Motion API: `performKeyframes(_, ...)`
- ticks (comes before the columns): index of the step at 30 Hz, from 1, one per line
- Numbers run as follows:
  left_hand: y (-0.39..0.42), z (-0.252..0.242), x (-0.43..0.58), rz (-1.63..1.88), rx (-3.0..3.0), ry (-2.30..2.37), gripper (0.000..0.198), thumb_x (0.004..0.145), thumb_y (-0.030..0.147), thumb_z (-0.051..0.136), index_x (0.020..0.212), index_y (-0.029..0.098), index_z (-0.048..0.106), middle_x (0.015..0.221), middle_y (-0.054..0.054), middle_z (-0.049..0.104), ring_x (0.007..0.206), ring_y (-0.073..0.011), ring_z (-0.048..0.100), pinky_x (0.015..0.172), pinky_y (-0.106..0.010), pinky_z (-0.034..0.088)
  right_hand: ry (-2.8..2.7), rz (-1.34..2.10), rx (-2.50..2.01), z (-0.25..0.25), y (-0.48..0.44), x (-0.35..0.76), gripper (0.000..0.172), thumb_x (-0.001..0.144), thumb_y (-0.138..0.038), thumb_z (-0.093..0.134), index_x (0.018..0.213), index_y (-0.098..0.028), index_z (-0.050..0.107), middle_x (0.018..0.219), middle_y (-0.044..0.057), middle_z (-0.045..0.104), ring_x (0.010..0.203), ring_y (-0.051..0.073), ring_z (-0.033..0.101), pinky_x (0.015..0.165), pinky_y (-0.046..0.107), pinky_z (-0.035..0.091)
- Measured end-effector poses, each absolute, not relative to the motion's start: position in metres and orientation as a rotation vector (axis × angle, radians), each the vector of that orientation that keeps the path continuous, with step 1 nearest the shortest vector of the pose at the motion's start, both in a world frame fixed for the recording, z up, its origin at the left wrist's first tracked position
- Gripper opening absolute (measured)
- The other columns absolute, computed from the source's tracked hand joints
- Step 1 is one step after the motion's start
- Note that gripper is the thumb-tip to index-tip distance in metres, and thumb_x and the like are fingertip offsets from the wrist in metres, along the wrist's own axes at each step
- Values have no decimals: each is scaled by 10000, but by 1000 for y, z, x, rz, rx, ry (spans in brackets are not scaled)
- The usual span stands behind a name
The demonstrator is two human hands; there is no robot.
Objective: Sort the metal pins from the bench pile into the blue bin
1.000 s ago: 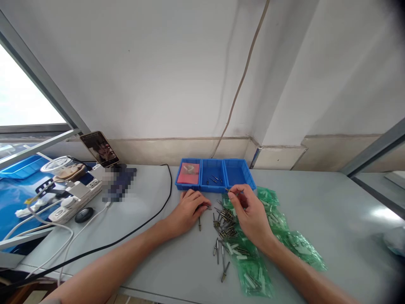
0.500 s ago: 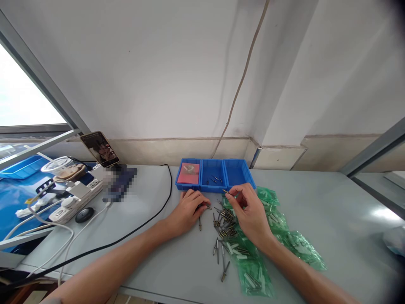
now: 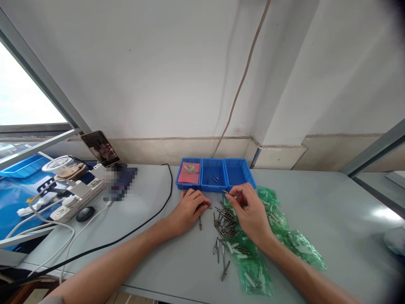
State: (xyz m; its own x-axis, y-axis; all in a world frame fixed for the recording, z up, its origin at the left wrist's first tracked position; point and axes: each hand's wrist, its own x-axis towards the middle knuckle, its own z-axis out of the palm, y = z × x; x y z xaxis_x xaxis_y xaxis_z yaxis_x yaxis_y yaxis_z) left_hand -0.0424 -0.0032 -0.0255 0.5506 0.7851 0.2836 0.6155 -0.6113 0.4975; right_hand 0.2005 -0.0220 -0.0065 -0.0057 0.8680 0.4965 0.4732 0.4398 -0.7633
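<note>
My left hand [image 3: 187, 211] rests on the tabletop with its fingers curled round a thin metal fastener [image 3: 209, 207], whose tip sticks out at the thumb side. Another fastener [image 3: 200, 223] lies just below that hand. My right hand [image 3: 248, 211] is raised over the pile and pinches a small brass-coloured metal fastener [image 3: 225, 192] between thumb and forefinger. Between the hands lies a loose heap of similar fasteners [image 3: 226, 223], with several strays nearer the front edge. Green plastic bags [image 3: 256, 276] holding white plugs and metal pieces lie under and beside my right forearm.
Behind the hands stands a blue three-compartment bin [image 3: 201, 188]: pink paper at left, several small fasteners in the middle. A black cable [image 3: 136, 231] crosses the table at left. Farther left are a propped phone [image 3: 100, 148], a power strip [image 3: 60, 214] and a black oval object [image 3: 85, 214].
Both hands stay almost in place. The fastener pinched in my right hand has turned slightly and looks brighter.
</note>
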Motion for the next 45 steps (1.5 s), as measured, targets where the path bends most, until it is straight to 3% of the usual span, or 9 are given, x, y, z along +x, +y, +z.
performKeyframes(45, -5, -23, -42, 687, 2438, 1160, 152, 1116, 236, 545, 1142, 244, 694, 1125, -32, 718, 1060, -234, 556, 977, -413, 369, -1644, 485, -1182, -8, -23, 200, 112, 1042, -324, 636, 957, -253, 616, 928, 14, 600, 672, 177, 537, 655, 327, 477)
